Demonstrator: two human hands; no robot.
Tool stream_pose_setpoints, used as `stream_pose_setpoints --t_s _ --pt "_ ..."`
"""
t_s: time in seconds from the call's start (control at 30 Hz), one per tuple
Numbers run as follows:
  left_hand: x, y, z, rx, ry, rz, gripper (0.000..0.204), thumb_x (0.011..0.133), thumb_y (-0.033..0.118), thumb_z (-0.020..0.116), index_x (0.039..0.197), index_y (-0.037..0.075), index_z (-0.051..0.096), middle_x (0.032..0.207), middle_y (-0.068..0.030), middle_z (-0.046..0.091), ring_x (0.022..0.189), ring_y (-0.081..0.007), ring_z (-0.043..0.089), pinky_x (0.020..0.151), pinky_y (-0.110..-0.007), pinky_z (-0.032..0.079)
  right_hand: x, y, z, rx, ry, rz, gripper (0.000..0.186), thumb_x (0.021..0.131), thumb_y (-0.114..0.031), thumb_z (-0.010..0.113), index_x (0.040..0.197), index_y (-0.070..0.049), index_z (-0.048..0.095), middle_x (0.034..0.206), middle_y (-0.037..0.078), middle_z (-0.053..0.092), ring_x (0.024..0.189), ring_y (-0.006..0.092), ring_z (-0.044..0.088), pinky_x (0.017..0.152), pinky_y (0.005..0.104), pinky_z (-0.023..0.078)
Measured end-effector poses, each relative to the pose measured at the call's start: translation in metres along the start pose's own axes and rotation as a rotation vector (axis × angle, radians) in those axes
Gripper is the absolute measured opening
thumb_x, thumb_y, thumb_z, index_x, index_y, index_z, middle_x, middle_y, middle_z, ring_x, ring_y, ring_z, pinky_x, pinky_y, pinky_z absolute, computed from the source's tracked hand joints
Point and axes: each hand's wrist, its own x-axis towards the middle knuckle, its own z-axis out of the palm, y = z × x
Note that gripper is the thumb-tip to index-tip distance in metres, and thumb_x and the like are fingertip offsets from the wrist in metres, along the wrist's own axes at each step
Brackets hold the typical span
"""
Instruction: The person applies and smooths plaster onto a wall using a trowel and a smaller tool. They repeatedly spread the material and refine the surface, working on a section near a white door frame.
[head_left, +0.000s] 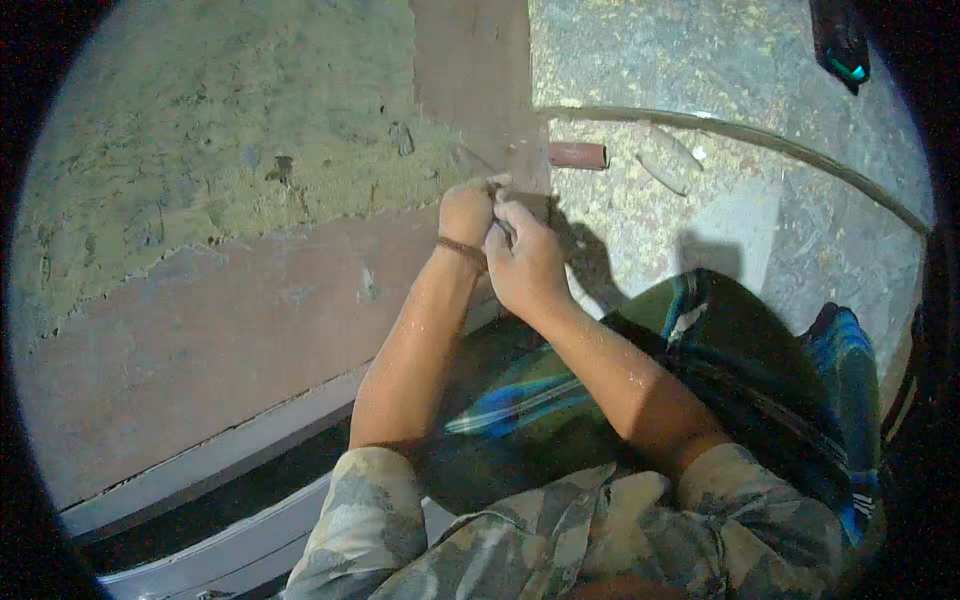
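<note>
My left hand and my right hand meet at the middle of the view, over the smooth pinkish-brown strip of a flat surface. Both are closed, their fingers bent and close together. Whatever they hold, if anything, is too small or hidden to make out. Pale dust coats the fingers, and a brown band circles my left wrist. Just beyond the hands, to the right, lies a short reddish-brown roll. Farther right is a pale, elongated curved piece whose kind I cannot tell.
A rough greenish patch covers the far left of the surface. A grey raised edge borders its near side. On the right is speckled floor with a curved dark line. A black device with a teal light sits far right. Plaid cloth covers my legs.
</note>
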Motion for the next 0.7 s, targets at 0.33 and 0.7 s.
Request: stream_pose_setpoints --t_s 0.33,0.7 --pt "0.002 -0.004 0.004 0.508 0.021 0.254 0.028 0.094 0.013 0.055 0.108 0.006 0.078 0.101 -0.0217 0.076 0.095 -0.0331 0.074 0.082 -0.043 0.056 0.008 0.002 -0.005 0.054 -0.058 0.09 0.025 0.096 -0.009 0.058 0.115 0.006 0.065 0.111 0.028 0.071 0.105 0.0412 0.071 0.091 0.0439 0.055" --pt "0.032 0.013 0.009 0.445 0.089 0.324 0.029 0.098 0.014 0.05 0.099 0.002 0.077 0.105 -0.0137 0.078 0.085 -0.0208 0.072 0.079 -0.037 0.055 0.04 -0.011 -0.012 -0.046 -0.086 -0.034 0.027 0.096 -0.012 0.058 0.116 0.005 0.067 0.113 0.027 0.07 0.11 0.0441 0.067 0.091 0.0445 0.053"
